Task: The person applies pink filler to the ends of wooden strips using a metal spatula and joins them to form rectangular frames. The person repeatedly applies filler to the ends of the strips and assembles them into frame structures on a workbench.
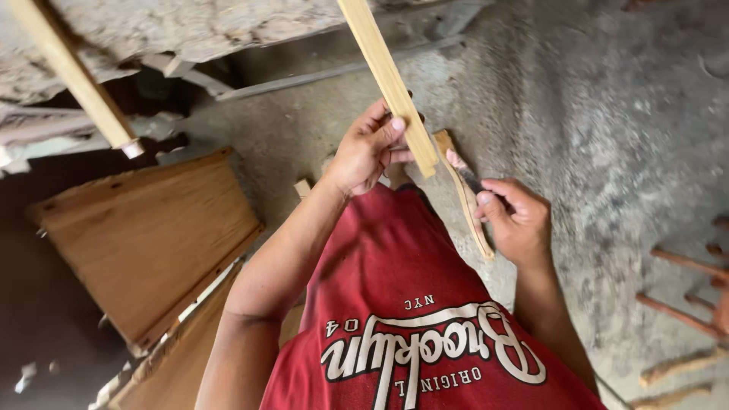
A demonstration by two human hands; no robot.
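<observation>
1. Wood is in both your hands: your left hand (368, 148) is wrapped around a pale strip (387, 80), thumb pressed on its face, fingers curled behind it near its lower end.
2. Your right hand (516, 220) is pinched shut on a small tool (465, 176), thumb on top; its tip touches a shorter, darker sliver (463, 193) that runs down along your right palm. You cannot tell from this view whether the tool is a blade or a file, nor quite how the sliver is held.
3. Strip and sliver sit just beside each other in front of your chest, above your red shirt (402, 304); the strip rises steeply out of the top of the view.
4. As far as it shows, the strip looks clean and square along its visible length, while the sliver looks rougher and uneven. I judge the shaping at the sliver is partly done, with more of it left; how much is not clear.
5. Outward: flat boards (144, 235) lie to your left, a second pale stick (72, 72) slants above them, and reddish sticks (683, 304) lie on the grey floor (607, 114) to your right.
</observation>
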